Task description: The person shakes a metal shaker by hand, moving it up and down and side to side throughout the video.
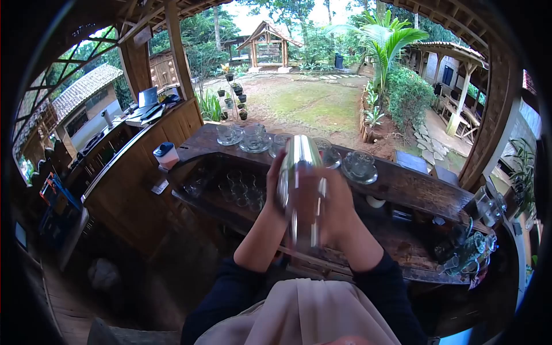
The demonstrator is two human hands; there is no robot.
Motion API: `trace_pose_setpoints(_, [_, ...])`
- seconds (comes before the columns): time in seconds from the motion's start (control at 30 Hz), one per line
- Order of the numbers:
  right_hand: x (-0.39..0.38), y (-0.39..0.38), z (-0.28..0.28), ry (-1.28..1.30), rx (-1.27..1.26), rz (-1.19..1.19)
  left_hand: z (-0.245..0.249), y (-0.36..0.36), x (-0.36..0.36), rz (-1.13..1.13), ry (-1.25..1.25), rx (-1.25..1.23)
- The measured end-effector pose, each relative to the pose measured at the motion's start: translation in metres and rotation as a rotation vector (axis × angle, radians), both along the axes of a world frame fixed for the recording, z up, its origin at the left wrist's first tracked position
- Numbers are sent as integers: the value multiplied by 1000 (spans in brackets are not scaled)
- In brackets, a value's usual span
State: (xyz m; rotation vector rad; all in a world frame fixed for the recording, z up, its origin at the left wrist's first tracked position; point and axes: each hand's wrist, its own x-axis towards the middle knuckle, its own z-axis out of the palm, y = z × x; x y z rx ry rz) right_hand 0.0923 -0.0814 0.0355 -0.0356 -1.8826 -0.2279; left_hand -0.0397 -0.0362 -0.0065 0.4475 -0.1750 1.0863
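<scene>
A shiny metal cocktail shaker (303, 150) is held up in front of my chest, above the wooden counter, its lower part smeared by motion. My left hand (276, 187) is closed around its left side. On the other side my right hand (333, 198) wraps across it, fingers blurred. Behind the shaker, glass cups on saucers (255, 140) stand in a row along the counter's raised ledge. Another glass cup and saucer (360, 168) sits just right of my right hand.
Several drinking glasses (241, 190) stand on the shelf below the ledge at left. A lidded plastic container (166, 154) is at the counter's left end. More glassware (471, 253) crowds the right end. A wooden side counter (138, 158) runs along the left.
</scene>
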Motion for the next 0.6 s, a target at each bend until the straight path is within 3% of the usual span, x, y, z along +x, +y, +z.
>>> trace_pose_setpoints(0.03, [7, 27, -3, -2, -180, -109, -39, 17, 14, 632, 352, 356])
trace_pose_setpoints(0.07, [14, 25, -6, -2, -176, -114, -37, 21, 31, 400, 192, -14])
trace_pose_setpoints(0.1, [22, 22, -8, 161, -431, -105, -34, 25, 45, 159, 28, -375])
trace_pose_setpoints(0.13, [30, 22, -6, 329, -672, -91, -33, 26, 52, 156, 27, -356])
trace_pose_setpoints(0.2, [58, -30, 23, 15, -146, -72, -30, 10, 63, 1, 4, -114])
trace_pose_setpoints(0.23, [71, -72, 34, -226, -178, -128, 35, -45, 68, -216, 136, 48])
trace_pose_setpoints(0.27, [77, -88, 35, -70, 184, -54, 34, -54, 70, -119, 131, 216])
trace_pose_setpoints(0.3, [95, -103, 40, -152, 323, 166, 37, -62, 78, -18, 126, 388])
trace_pose_setpoints(0.33, [105, -100, 37, -110, 392, 222, 45, -61, 99, 90, -82, 630])
trace_pose_setpoints(0.37, [114, -92, 29, -67, 460, 278, 47, -57, 107, 85, -84, 631])
trace_pose_setpoints(0.43, [135, -63, 7, -101, 66, 144, 35, -43, 120, -7, 158, 225])
trace_pose_setpoints(0.47, [141, -39, 9, -57, 5, 26, 19, -24, 135, -91, 207, -43])
trace_pose_setpoints(0.5, [146, -18, 11, -14, -51, -89, -26, 9, 160, -35, -74, 101])
trace_pose_setpoints(0.57, [157, -10, 2, 345, -535, -237, -41, 28, 203, -43, -46, -268])
trace_pose_setpoints(0.6, [171, -16, 9, 325, -336, -279, -19, 2, 215, -1, -69, -215])
